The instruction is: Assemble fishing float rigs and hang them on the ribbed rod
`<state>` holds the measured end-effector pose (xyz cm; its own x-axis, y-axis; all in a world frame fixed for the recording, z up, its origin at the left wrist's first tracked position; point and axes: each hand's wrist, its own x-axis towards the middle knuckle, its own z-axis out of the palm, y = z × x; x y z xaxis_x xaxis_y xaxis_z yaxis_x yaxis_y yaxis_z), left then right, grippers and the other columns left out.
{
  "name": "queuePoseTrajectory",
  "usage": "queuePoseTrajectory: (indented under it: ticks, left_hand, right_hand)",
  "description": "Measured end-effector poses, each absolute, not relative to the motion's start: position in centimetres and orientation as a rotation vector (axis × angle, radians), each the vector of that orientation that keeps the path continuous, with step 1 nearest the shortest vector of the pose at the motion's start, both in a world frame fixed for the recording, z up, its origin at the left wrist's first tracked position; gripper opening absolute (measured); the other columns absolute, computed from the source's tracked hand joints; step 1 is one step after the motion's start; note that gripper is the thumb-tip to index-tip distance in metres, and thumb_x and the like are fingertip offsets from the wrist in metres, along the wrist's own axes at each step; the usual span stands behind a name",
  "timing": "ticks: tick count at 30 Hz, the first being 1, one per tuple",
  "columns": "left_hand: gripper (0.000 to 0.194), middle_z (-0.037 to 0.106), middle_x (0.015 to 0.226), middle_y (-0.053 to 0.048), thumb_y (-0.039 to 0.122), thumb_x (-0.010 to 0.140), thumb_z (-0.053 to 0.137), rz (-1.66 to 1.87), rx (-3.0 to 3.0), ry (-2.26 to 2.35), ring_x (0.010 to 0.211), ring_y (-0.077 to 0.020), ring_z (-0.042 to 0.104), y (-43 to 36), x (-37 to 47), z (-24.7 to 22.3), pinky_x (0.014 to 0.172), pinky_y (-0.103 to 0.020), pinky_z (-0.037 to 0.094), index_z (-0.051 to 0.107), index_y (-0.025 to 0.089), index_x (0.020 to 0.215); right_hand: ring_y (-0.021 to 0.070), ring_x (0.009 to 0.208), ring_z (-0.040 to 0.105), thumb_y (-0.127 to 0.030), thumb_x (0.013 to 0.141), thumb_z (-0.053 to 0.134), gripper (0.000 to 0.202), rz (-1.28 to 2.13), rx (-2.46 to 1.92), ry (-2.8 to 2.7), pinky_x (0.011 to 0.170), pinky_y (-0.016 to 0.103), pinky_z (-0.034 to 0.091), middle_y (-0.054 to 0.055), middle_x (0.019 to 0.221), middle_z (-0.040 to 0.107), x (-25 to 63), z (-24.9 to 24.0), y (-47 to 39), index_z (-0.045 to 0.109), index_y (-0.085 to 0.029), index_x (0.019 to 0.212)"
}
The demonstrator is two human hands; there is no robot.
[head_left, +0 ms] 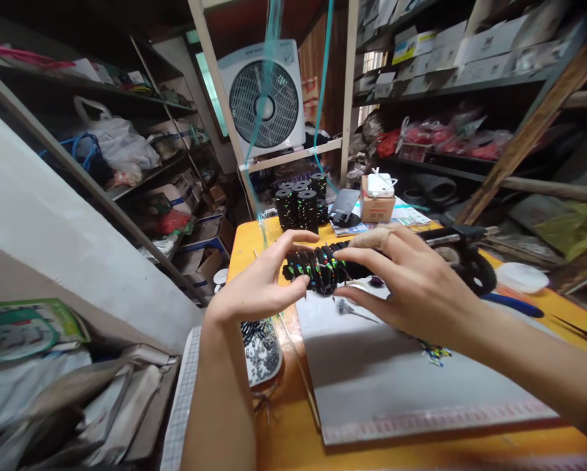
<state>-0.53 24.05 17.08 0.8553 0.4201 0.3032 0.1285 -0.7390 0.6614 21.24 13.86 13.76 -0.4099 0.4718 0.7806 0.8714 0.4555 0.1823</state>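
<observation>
A roll of black bands (318,269), flecked with green, red, yellow and blue, lies sideways between the two hands, above the upper part of a white board (362,392). The left hand (268,282) grips its left end, thumb in front and fingers over the top. The right hand (414,278) has fingers and thumb closed about the other end, hiding part of it. A finger of the right hand wears a tan wrap (374,238).

Just below the roll is a small grey tuft (350,309); near the right forearm, which crosses over the board, lies a little heap of coloured bits (436,354). Left of the board, a tray of small beads (264,360) is partly covered by the left forearm. Behind the right hand stands a black tool with a wheel (480,273), half blocked, with a white dish (523,278), a blue handle (514,305) and dark scissors (585,332) further right.

At the far side of the yellow table (286,435) stand more black rolls (298,206), a phone (345,204) and a cardboard box (378,209) with a white gadget (380,186) on top. Beyond, teal strings (272,39) hang before a fan (286,98).
</observation>
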Motion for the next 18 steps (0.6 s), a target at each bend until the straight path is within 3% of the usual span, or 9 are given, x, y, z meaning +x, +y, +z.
queuePoseTrajectory:
  ticks: [2, 4, 11, 15, 18]
  left_hand:
    - [0.05, 0.055, 0.14, -0.011, 0.009, 0.084, 0.055, 0.591, 2.394, 0.377, 0.129, -0.0227, 0.055, 24.0, -0.5, 17.1, 0.112, -0.043, 0.043, 0.048, 0.023, 0.132]
    - [0.051, 0.057, 0.137, -0.01, 0.006, 0.083, 0.053, 0.604, 2.448, 0.332, 0.128, -0.0218, 0.054, 24.0, -0.2, 17.2, 0.113, -0.042, 0.041, 0.05, 0.022, 0.131]
    - [0.048, 0.059, 0.129, -0.007, 0.001, 0.079, 0.045, 0.621, 2.575, 0.289, 0.126, -0.0203, 0.055, 23.8, 0.7, 17.2, 0.113, -0.04, 0.041, 0.06, 0.023, 0.119]
    - [0.047, 0.056, 0.133, -0.008, 0.004, 0.081, 0.048, 0.58, 2.616, 0.303, 0.13, -0.0209, 0.052, 23.6, 0.5, 17.1, 0.115, -0.04, 0.039, 0.06, 0.023, 0.122]
    - [0.047, 0.055, 0.135, -0.009, 0.004, 0.081, 0.048, 0.576, 2.638, 0.35, 0.13, -0.0207, 0.052, 23.2, 0.6, 17.1, 0.115, -0.038, 0.038, 0.06, 0.022, 0.122]
  right_hand:
    - [0.023, 0.082, 0.061, -0.017, 0.091, 0.066, 0.015, -0.832, -1.09, -2.004, 0.076, 0.039, 0.051, 0.008, 0.089, 0.07, 21.2, 13.0, 14.0, 0.064, -0.017, 0.106]
    - [0.021, 0.079, 0.06, -0.009, 0.088, 0.067, 0.018, -0.874, -1.06, -1.97, 0.076, 0.038, 0.048, 0.005, 0.087, 0.072, 21.2, 12.6, 14.1, 0.064, -0.021, 0.102]
    - [0.0202, 0.08, 0.061, -0.014, 0.087, 0.07, 0.017, -0.889, -1.068, -1.978, 0.077, 0.037, 0.045, 0.002, 0.087, 0.075, 20.9, 12.1, 12.9, 0.067, -0.023, 0.101]
    - [0.0294, 0.109, 0.06, -0.02, 0.09, 0.064, 0.034, -0.804, -1.16, -1.944, 0.095, 0.046, 0.046, 0.012, 0.12, 0.069, 22.0, 12.1, 12.4, 0.062, -0.02, 0.124]
    - [0.0352, 0.128, 0.051, -0.021, 0.097, 0.047, 0.043, -0.79, -1.311, -1.974, 0.107, 0.053, 0.039, 0.02, 0.138, 0.058, 22.9, 12.2, 13.2, 0.051, -0.009, 0.139]
